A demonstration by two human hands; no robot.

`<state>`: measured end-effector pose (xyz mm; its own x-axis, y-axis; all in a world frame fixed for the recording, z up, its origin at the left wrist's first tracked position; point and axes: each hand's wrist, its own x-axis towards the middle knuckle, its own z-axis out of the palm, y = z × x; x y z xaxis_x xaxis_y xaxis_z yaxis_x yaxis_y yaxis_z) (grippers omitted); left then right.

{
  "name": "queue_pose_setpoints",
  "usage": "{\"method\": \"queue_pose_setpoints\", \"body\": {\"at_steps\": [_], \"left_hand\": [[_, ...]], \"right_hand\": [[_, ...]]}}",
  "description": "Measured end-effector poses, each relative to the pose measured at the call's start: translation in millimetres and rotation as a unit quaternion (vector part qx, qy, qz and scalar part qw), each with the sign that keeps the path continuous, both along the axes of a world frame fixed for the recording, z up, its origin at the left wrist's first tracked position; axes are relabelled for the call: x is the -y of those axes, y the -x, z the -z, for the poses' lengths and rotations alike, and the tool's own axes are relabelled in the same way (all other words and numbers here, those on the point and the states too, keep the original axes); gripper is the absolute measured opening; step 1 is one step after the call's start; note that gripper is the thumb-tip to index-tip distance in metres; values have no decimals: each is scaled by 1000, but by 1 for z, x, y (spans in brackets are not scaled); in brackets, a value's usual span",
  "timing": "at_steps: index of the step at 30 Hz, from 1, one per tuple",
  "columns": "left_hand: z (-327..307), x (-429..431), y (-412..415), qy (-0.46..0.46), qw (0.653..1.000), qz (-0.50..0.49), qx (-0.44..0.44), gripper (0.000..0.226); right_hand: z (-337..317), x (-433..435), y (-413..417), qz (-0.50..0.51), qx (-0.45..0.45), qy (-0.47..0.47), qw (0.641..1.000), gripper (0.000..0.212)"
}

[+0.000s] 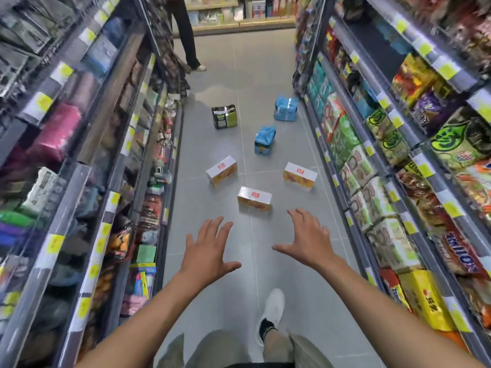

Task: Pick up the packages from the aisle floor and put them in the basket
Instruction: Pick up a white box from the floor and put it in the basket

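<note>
Now, head view: left hand [206, 251] and right hand [305, 240] at lower centre, both empty, fingers [305, 221] spread wide above floor [265, 62].
Nearest box [254, 199] at centre frame, just beyond fingertips.
Other boxes [221, 170] [300, 176], blue packs [264, 140] [285, 108] and green pack [224, 116] lie higher in frame.
Nearest box likely light, stiff, glossy: grip across short ends.
Blue packs probably soft.
Basket not visible.

A shop aisle of the supermarket kind is being shown. A narrow grey tiled floor [265, 75] is being flanked by tall left shelving [87, 144] and right shelving [414, 147], both being filled with packaged snacks [462, 139]. Yellow-and-white price labels [61, 73] are being carried along every shelf edge. At the far end another stocked shelf [239, 22] is being faced, with a standing person's legs [187, 35] being seen near it.
</note>
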<state>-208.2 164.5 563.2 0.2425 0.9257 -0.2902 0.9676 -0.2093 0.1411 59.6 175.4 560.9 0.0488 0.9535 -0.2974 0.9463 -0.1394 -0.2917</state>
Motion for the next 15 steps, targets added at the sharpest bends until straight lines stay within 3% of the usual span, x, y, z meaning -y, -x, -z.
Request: {"method": "queue_pose_setpoints", "body": {"at_steps": [15], "left_hand": [[44, -221, -42, 65, 998, 23, -13, 100]], "right_hand": [[46, -200, -28, -34, -3, 69, 997, 105]]}}
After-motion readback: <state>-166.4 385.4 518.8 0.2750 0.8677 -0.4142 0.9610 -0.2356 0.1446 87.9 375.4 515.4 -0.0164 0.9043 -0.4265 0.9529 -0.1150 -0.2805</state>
